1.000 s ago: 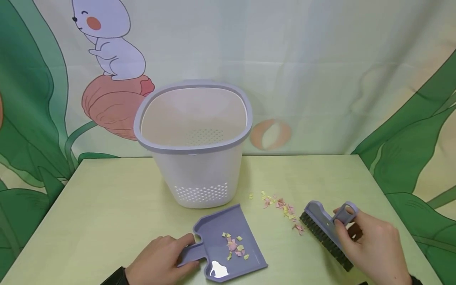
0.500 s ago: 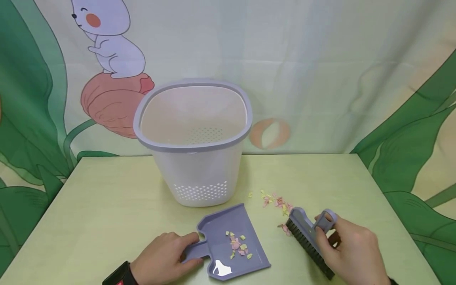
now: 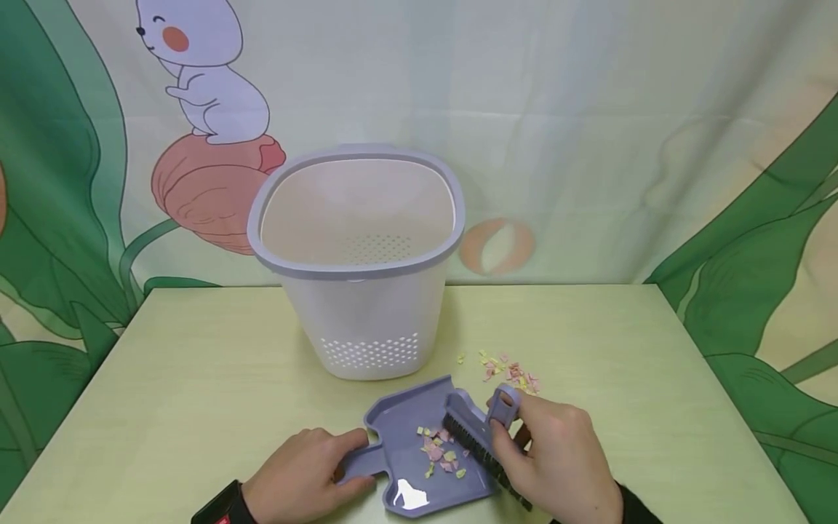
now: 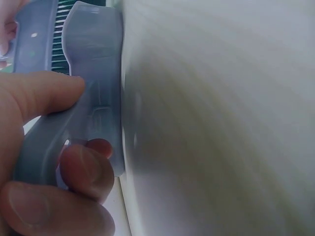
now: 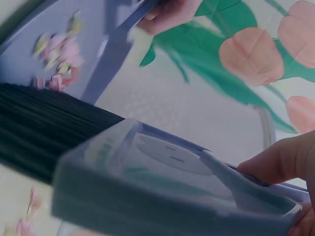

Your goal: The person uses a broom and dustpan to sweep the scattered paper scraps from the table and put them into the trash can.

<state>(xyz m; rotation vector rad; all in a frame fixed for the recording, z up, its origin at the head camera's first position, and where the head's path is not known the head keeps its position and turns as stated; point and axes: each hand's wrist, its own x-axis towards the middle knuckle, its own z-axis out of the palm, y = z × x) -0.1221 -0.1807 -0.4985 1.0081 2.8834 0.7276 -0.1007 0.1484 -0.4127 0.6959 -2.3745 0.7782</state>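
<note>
Seemingly for steadiness, pan [image 3: 401,428] clasped by handle [image 3: 363,463] in left hand [image 3: 308,466], 9 o'clock | brush [image 3: 468,419] pinched in right hand [image 3: 564,453] at pan's 3 o'clock, presumably so scraps [image 3: 434,453] are corralled

Basket, white, tapered plastic with lavender rim [image 3: 366,309]: one. Lavender plastic dustpan [image 3: 401,433]: one. Lavender block brush with dark bristles [image 3: 470,423]: one. Bare hands: two, a left hand [image 3: 304,468] and a right hand [image 3: 559,451]. Small pink and yellow scraps: two clusters, one in the dustpan [image 3: 433,451], one on the pale yellow-green bench [image 3: 196,378]; pieces too overlapped to count.
</note>
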